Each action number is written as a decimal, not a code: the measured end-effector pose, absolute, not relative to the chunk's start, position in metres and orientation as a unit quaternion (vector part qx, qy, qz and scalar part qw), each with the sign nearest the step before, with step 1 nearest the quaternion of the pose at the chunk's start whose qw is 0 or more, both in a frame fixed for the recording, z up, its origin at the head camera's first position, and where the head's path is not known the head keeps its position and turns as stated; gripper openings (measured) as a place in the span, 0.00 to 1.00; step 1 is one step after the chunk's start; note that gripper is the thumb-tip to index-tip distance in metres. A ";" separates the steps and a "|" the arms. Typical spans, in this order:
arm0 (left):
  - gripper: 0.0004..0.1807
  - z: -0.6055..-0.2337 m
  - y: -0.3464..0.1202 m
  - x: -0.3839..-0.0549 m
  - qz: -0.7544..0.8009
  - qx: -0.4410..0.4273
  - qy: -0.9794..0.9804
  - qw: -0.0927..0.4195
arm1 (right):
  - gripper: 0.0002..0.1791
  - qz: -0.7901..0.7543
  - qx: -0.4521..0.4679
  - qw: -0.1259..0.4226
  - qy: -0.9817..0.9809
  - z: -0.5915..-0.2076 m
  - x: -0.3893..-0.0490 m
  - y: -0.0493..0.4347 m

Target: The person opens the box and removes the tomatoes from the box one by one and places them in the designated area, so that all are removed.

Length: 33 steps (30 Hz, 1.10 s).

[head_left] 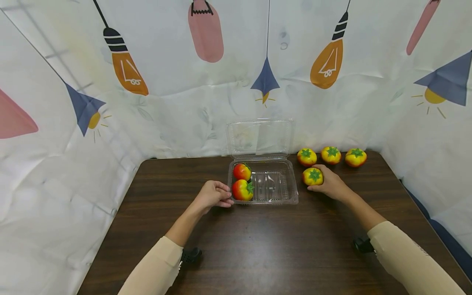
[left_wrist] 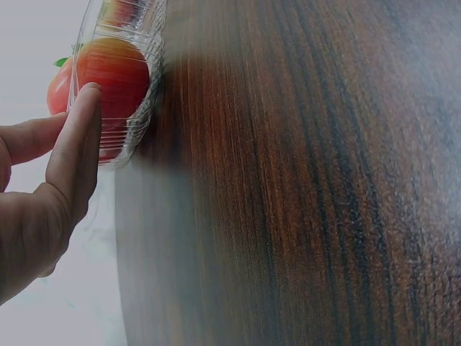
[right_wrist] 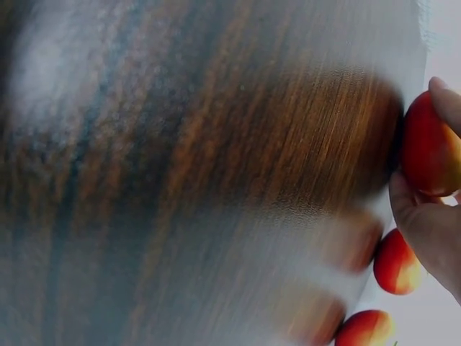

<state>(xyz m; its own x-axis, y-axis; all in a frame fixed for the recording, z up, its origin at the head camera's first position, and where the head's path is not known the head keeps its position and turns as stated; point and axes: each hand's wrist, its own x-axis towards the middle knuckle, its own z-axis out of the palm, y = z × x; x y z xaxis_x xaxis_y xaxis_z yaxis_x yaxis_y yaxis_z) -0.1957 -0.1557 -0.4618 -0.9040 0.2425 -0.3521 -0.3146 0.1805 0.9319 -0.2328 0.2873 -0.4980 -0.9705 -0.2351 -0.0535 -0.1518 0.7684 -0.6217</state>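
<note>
1. Left hand [head_left: 214,195] is pinching the clear container's [head_left: 273,201] rim, near-left corner.
2. Two red-yellow fruits [head_left: 241,190] inside, along its left side; lid's [head_left: 259,138] open at the far side.
3. Right hand [head_left: 330,184] has its grip around another fruit [head_left: 312,176], just right of the container.
4. Three more fruits [head_left: 331,155] lined up, far right of the table [head_left: 236,254].

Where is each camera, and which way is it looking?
Head: on the head, facing forward and down at the table, clear box and fruits; left hand, right hand and sleeves show.
Left wrist: worn there, facing table and box; part of left hand shows.
Right wrist: worn there, facing table and held fruit; part of right hand shows.
Head and right wrist share that fruit.
</note>
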 end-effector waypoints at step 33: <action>0.10 -0.459 -0.155 -0.194 0.637 -0.021 0.740 0.213 | 0.52 -0.331 -0.102 0.067 0.936 -0.492 -0.228 0.291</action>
